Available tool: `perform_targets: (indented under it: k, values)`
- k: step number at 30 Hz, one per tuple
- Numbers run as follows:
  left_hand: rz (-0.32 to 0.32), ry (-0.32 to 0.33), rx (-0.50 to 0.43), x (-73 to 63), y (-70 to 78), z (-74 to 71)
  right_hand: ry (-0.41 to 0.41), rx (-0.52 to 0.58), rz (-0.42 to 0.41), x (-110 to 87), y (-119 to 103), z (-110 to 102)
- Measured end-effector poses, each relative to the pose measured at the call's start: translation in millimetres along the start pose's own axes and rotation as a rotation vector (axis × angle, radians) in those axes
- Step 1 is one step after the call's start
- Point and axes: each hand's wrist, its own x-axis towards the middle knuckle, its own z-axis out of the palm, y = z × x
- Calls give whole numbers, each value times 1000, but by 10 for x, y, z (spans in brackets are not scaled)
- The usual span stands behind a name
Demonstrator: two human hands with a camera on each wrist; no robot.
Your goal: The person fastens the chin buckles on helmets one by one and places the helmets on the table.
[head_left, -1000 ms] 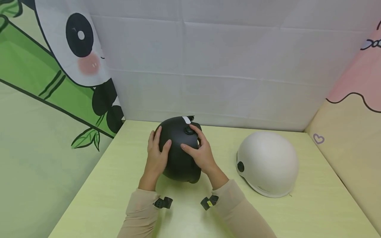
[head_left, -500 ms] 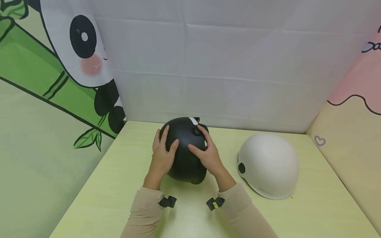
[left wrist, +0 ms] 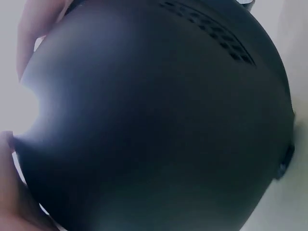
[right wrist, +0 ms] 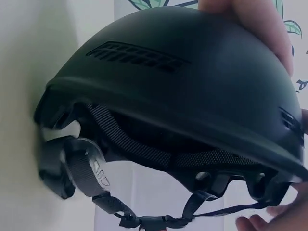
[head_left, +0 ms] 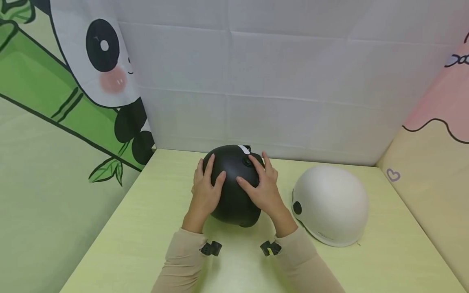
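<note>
A matte black helmet (head_left: 237, 199) lies between the two hands in the head view, tilted on its side. My left hand (head_left: 206, 195) grips its left side, thumb on the shell and fingers spread along the edge. On the other side my right hand (head_left: 264, 191) holds it with thumb and index finger, the latter beside a round black fitting (head_left: 247, 160); another finger stands raised off the shell. The right wrist view shows the helmet's padded inside and a chin strap (right wrist: 113, 204) with a buckle (right wrist: 154, 222) hanging below the rim. Smooth shell fills most of the left wrist view.
A white helmet (head_left: 331, 203) with a black round side piece sits to the right on the pale yellow table (head_left: 146, 236). A white back wall (head_left: 275, 81) rises behind, with cartoon-printed side walls (head_left: 55, 171) at left and right.
Both hands and the black helmet have shifted right in the head view, turning slightly. A finger of the right hand has lifted off the shell. The white helmet stays in place.
</note>
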Motion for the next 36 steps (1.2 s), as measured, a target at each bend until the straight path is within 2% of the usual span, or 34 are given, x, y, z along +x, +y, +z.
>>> perform_targets:
  k: [3, 8, 14, 18, 26, 32, 36]
  values:
    - [5, -7, -36, -3, 6, 62, 17, 15, -26, 27, 7, 4]
    - [29, 36, -111, -13, 13, 165, 64, 89, -68, 78, 50, 22]
    - [7, 38, -136, -5, 42, 219, 94, 266, -60, 100, 105, 5]
    - [-3, 31, -104, 9, 66, 218, 92, 338, -49, 86, 137, 0]
    - [71, 28, 13, 49, 154, 179, 134, 486, -1, 9, 176, 5]
    - [78, -7, 63, 76, 181, 159, 158, 543, 55, 10, 237, 13]
    - [63, -30, 63, 77, 148, 155, 159, 541, 66, -30, 112, -46]
